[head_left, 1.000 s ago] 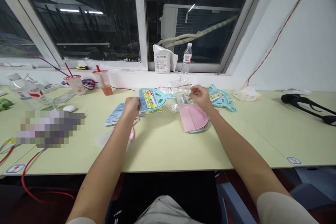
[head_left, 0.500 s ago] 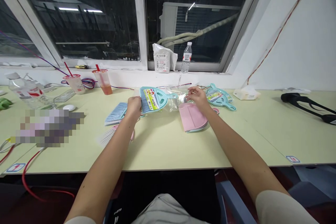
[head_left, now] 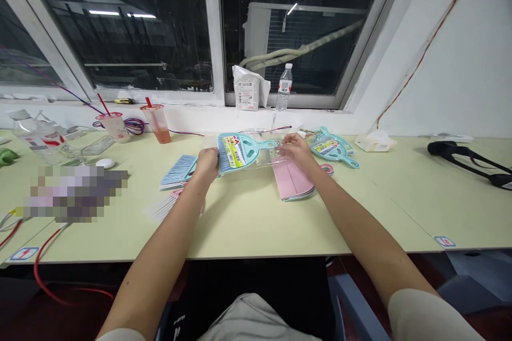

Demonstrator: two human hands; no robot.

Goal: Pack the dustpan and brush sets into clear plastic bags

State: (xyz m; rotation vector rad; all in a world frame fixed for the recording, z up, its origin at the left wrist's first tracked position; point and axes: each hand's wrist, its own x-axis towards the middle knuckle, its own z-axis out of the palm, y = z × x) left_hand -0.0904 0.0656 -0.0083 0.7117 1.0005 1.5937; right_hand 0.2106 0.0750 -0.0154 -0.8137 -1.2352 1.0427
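Observation:
My left hand (head_left: 208,164) is closed around the bristle end of a teal brush-and-dustpan set (head_left: 251,150) with a yellow label, held just above the table. A clear plastic bag (head_left: 264,159) surrounds the set, its handle pointing right. At the bag's right end, my right hand (head_left: 299,150) pinches the plastic. Below that hand lies a pink dustpan (head_left: 293,181), stacked on others. Beside my left forearm are a blue-bristled brush (head_left: 176,173) and a pink brush with pale bristles (head_left: 170,205). Another teal set (head_left: 333,148) rests right of my right hand.
Two drink cups (head_left: 157,125) with red straws stand at the back left, near a large plastic bottle (head_left: 38,136). A water bottle (head_left: 284,88) and a white package (head_left: 247,90) are on the sill. A tissue pack (head_left: 375,141) and a black strap-like object (head_left: 466,162) lie right.
My left hand and the teal set have shifted slightly right, towards my right hand. The handle's end now sits closer to my right fingers.

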